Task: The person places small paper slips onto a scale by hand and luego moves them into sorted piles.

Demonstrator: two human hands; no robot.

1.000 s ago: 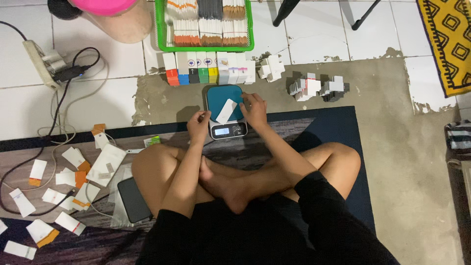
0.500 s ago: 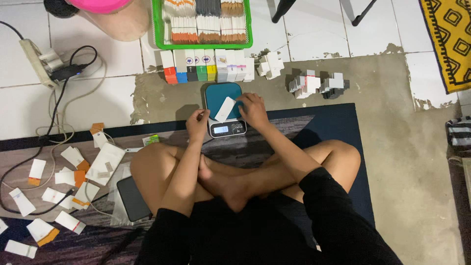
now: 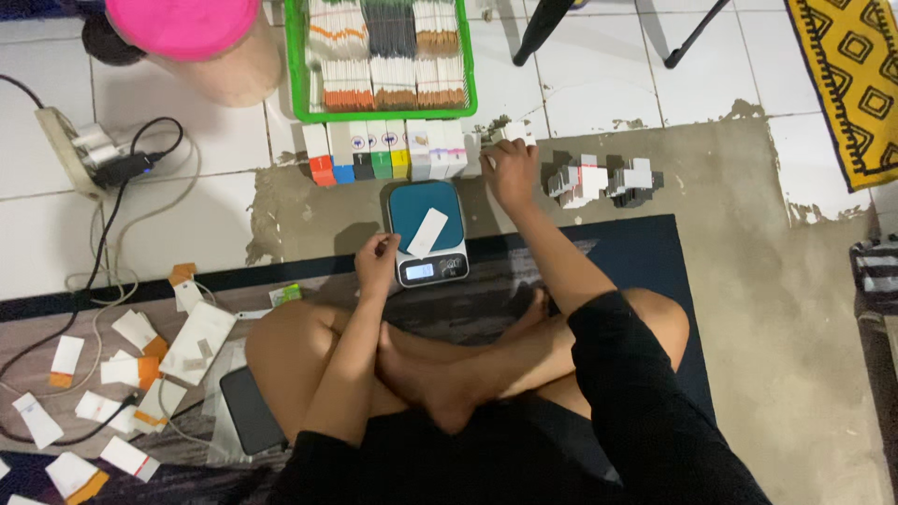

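A small kitchen scale [image 3: 427, 234] with a teal platform sits on the floor in front of my crossed legs. A white paper packet [image 3: 427, 232] lies on its platform. My left hand [image 3: 376, 261] rests at the scale's left front corner, fingers curled against its edge. My right hand [image 3: 511, 169] is stretched out past the scale's right side and lies on a small pile of white packets [image 3: 516, 134] on the floor. Whether its fingers have closed on one is hidden.
A row of small coloured boxes [image 3: 385, 150] stands behind the scale, before a green tray [image 3: 383, 56] of filed packets. More packet piles [image 3: 601, 180] lie to the right. Loose packets [image 3: 122, 355], a phone [image 3: 251, 410], cables and a power strip [image 3: 70, 150] lie left. A pink-lidded jar [image 3: 201, 42] stands behind.
My right hand has left the scale's right side and reached forward and right to the packet pile. My left hand stays at the scale. The camera view has shifted slightly.
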